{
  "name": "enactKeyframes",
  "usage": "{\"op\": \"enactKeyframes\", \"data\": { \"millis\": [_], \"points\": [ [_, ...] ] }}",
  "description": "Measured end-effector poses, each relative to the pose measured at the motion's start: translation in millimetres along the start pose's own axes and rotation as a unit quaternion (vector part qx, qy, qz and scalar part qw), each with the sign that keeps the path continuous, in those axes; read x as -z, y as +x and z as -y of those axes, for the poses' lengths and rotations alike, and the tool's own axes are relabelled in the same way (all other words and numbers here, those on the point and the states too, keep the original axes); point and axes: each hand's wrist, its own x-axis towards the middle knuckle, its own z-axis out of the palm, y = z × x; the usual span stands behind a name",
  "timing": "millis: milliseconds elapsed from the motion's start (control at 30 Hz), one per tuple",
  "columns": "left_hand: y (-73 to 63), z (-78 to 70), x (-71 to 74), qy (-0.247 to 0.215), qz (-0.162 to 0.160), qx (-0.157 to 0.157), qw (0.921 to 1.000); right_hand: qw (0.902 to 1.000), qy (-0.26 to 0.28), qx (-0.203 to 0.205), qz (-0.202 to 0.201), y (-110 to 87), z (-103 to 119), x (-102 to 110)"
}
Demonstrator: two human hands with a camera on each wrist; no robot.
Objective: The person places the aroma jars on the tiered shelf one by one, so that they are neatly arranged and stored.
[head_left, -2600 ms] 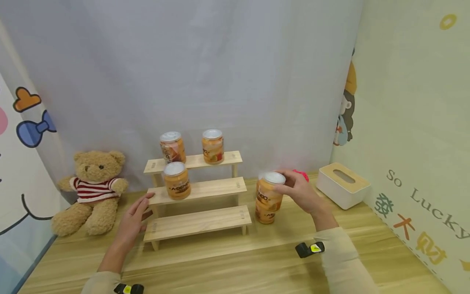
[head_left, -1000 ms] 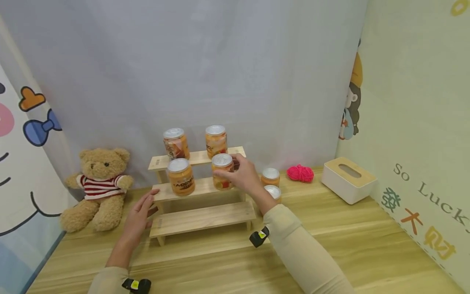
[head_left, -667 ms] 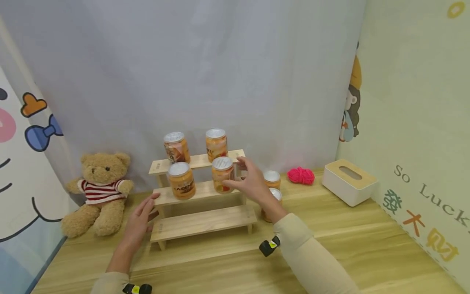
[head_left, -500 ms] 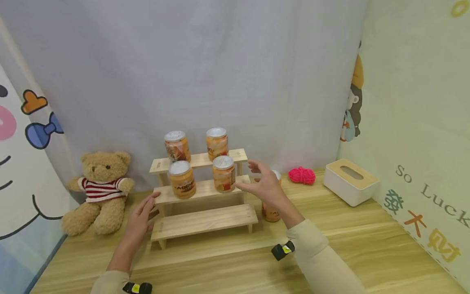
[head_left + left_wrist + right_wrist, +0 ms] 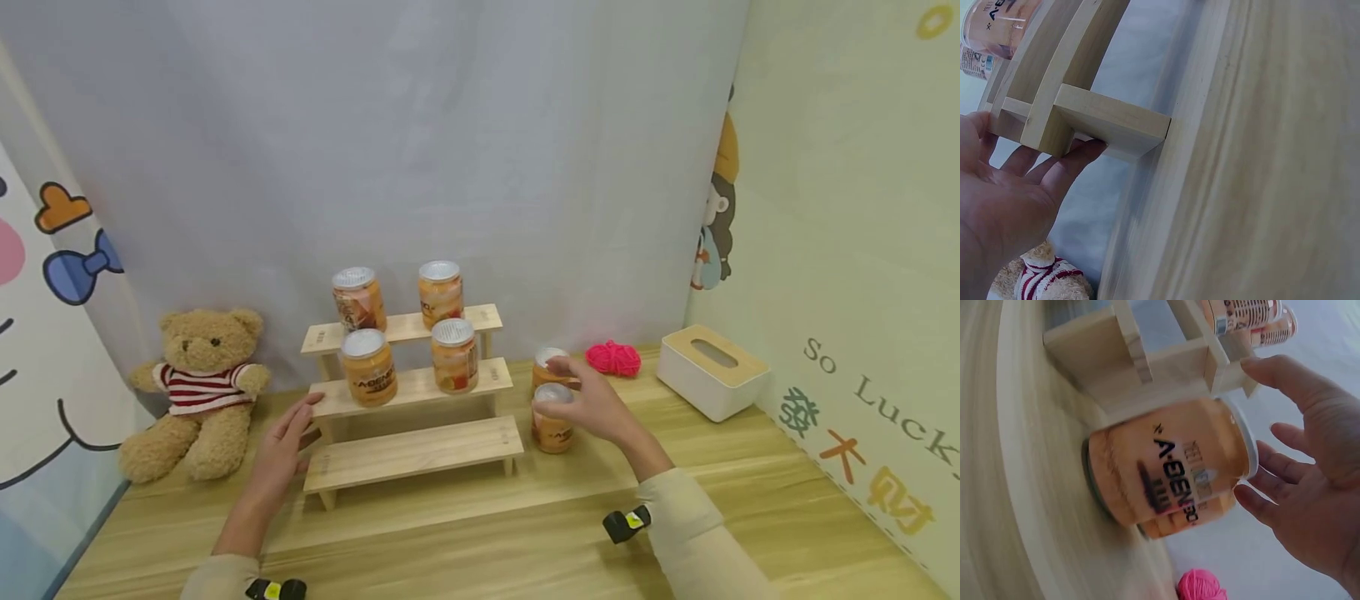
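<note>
Near the table's right side, my right hand [image 5: 592, 408] reaches over the front one of two jars with silver lids, its thumb and fingers spread around the top. This front jar [image 5: 552, 435] holds orange contents; the back jar [image 5: 542, 377] is partly hidden by my fingers. In the right wrist view, the fingers [image 5: 1279, 472] are just beyond the jar's lid. My left hand [image 5: 277, 450] grips the left end of a three-tier wooden stand [image 5: 412, 454]. On its middle tier stand a left jar [image 5: 370, 375] and a right jar [image 5: 454, 362].
Two more jars, one on the left [image 5: 358, 304] and one on the right [image 5: 441, 300], occupy the top tier. A teddy bear [image 5: 201, 392] sits left of the stand. Pink yarn [image 5: 613, 358] and a tissue box [image 5: 716, 383] lie to the right, near the wall.
A jar has come from the right side to the middle tier, where my right hand let it go. That hand has since moved back right to the other jars; the left stays put.
</note>
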Motion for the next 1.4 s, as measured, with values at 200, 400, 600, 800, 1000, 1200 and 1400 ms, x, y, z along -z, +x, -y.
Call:
{"op": "enactKeyframes", "data": {
  "millis": [200,400,600,800,1000,1200,1400],
  "points": [
    [0.2,-2.7,0.0,-0.002,0.003,0.003,1.0,0.9996,0.0,-0.014,0.026,-3.0,-17.2,6.0],
    [-0.7,-3.0,0.3,0.007,0.001,0.002,1.0,0.9975,0.032,-0.032,0.054,-2.1,-30.1,2.7],
    [1.4,-3.0,1.6,0.007,0.003,-0.002,1.0,0.9968,0.029,-0.059,0.046,-3.4,-34.8,0.1],
    [1.1,-2.0,2.1,0.004,0.005,-0.002,1.0,0.9977,0.014,-0.053,0.041,-4.5,-35.8,-2.0],
    [0.8,-0.9,1.9,0.002,0.001,-0.001,1.0,0.999,0.008,-0.009,0.043,-4.7,-21.6,6.7],
    [0.8,-1.6,2.0,0.005,-0.005,0.002,1.0,0.9976,0.01,0.029,0.062,-3.9,8.3,21.9],
    [0.0,-1.0,0.7,0.003,-0.004,0.001,1.0,0.9931,0.013,0.053,0.104,-9.0,33.2,27.9]
  ]
}}
